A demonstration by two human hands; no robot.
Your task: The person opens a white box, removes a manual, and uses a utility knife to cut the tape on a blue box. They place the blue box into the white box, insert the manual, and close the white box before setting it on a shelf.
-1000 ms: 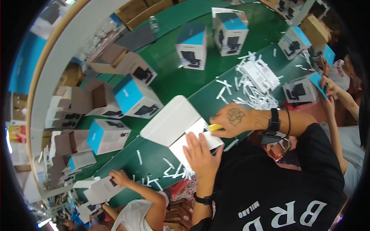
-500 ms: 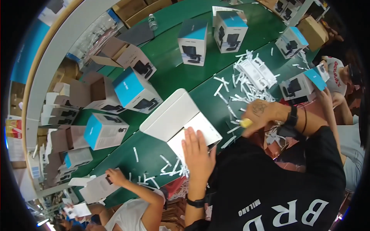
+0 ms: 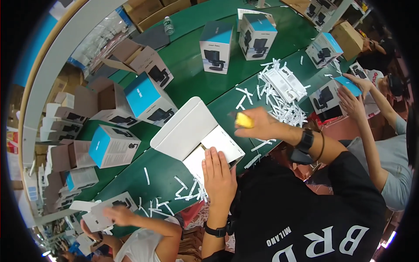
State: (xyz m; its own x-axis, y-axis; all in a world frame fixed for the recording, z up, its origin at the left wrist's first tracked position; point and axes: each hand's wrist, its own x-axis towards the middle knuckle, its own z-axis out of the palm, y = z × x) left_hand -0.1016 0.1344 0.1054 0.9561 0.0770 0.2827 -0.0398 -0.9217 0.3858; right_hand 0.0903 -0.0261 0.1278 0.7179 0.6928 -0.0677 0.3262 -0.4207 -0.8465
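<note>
Left hand [image 3: 218, 174] flat on white box [image 3: 192, 131]; right hand [image 3: 257, 124], grip seemingly pinching yellow object [image 3: 244, 120].

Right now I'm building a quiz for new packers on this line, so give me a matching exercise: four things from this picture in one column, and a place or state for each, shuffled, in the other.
Things:
1. left hand
2. right hand
3. water bottle
4. heap of white paper strips

Places or states:
A. stands at the far edge of the green table
B. lies flat on the open white box
C. holds a small yellow thing
D. lies on the table beyond the right hand

Pairs: 1-B, 2-C, 3-A, 4-D
</note>
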